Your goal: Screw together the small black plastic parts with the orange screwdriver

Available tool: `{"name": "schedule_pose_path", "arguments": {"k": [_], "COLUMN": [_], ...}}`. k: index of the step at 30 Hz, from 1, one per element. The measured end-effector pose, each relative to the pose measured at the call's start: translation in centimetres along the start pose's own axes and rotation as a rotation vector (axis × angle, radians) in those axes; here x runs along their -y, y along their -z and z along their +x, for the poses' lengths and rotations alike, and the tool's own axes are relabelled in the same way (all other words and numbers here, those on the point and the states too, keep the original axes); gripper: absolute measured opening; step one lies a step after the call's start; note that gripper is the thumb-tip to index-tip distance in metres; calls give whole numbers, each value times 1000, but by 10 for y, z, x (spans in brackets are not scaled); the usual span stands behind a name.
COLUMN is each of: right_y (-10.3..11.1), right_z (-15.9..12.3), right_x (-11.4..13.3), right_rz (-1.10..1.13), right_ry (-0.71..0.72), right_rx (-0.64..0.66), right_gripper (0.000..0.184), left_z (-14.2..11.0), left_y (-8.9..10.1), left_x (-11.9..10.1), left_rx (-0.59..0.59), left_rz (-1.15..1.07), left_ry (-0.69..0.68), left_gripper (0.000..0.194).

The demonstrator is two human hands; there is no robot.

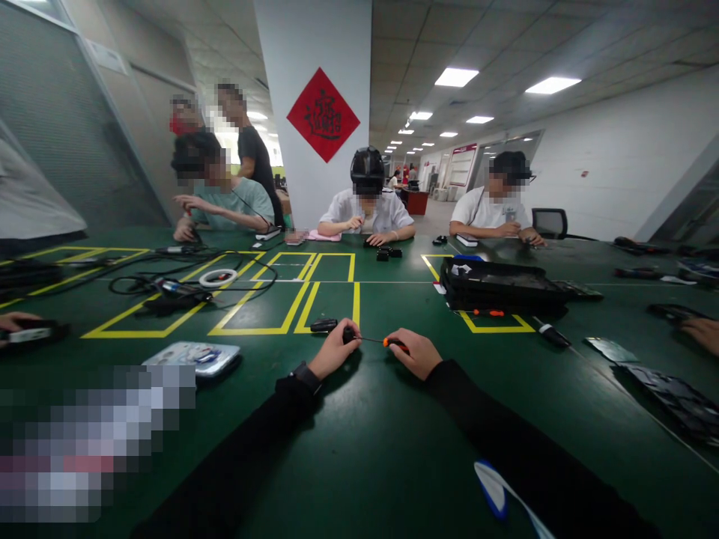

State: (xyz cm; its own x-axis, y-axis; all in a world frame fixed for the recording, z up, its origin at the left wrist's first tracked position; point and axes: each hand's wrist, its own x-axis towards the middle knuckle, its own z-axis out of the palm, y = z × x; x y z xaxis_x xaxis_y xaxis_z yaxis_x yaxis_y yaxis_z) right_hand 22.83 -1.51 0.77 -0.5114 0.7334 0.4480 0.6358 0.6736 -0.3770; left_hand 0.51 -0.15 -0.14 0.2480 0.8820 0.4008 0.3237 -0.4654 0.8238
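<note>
Over the green table [387, 442], my right hand [416, 353] is closed around the orange and black handle of a screwdriver [386, 342]. Its thin shaft points left, its tip at a small black part [349, 335]. That part is pinched in the fingers of my left hand [332, 352]; its exact kind is too small to make out. Just behind my left hand lies a black cylindrical piece [324, 326]. A dark watch sits on my left wrist.
Black trays [505, 284] are stacked at the right, with an orange screwdriver [488, 312] before them. Cables and a white tape roll [218, 278] lie at the left, near a phone [196, 358]. Co-workers sit across the table; other people's hands reach in at both sides.
</note>
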Motion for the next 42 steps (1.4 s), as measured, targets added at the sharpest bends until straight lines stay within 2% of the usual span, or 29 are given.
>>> {"name": "schedule_pose_path", "arguments": {"k": [7,13,18,21,24,29,42], "right_y": [-2,-6,-8,-9,-9,-6,-5], "right_z": [3,4,6,5,4,3,2], "right_x": [-5,-7,-12,-14,-12,-7,-7], "right_rz": [7,74,34,25,50,59,22], "right_ry": [49,29,49,63,52,34,2], "right_rx": [8,24,36,30,9,13,41], "right_gripper": [17,17,24,20,14,20,17], "left_z": [-1,-1,0,0,0,-1,0], "left_y": [0,0,-1,0,0,-1,-1], "left_x": [-2,-4,-3,-1,0,0,-1], "left_rx": [-6,5,8,12,12,16,22], "left_rz": [-13,-8,-5,-4,-6,-20,-12], "left_ry": [12,18,18,3,3,-4,2], "left_gripper": [13,12,13,13,13,13,13]}}
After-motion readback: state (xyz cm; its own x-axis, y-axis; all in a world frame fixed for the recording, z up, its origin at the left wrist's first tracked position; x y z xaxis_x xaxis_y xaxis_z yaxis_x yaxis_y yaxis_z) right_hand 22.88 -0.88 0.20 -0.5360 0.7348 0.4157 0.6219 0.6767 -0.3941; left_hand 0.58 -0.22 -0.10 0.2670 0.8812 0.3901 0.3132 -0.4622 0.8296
